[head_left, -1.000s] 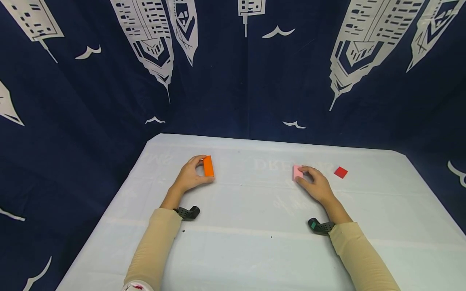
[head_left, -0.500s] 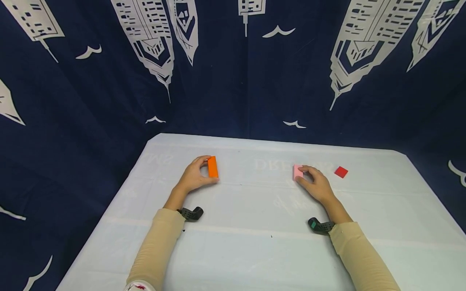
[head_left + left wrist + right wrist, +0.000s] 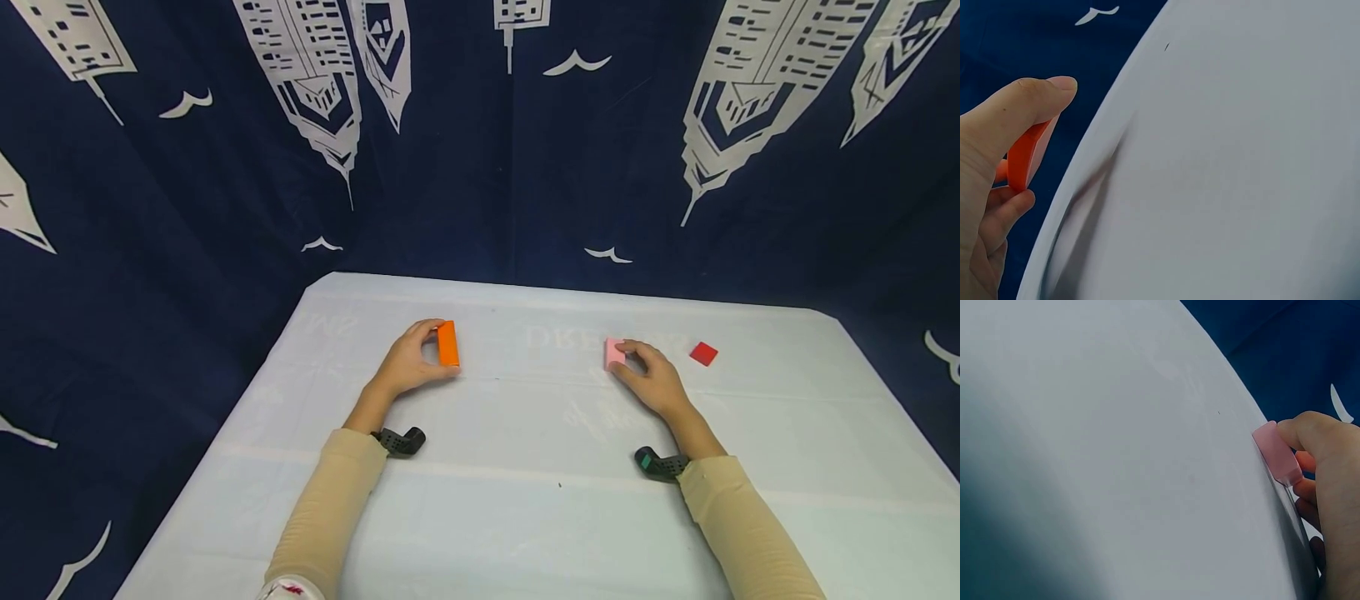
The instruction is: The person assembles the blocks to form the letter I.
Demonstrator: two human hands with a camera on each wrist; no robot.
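Orange block (image 3: pixel 447 343): clamped in your left hand (image 3: pixel 408 360), thumb at its near end, fingers at its far end; you could not tell whether it touched the table.
Pink block (image 3: pixel 613 354): pinched between thumb and fingers of your right hand (image 3: pixel 652 379).
Gap between blocks: a broad stretch of white table (image 3: pixel 525 433), blocks well apart.
Red square (image 3: pixel 703 353): lay near your right hand, on its outer side.
Back edge: ran beyond both blocks, navy cloth (image 3: pixel 450 183) behind it.
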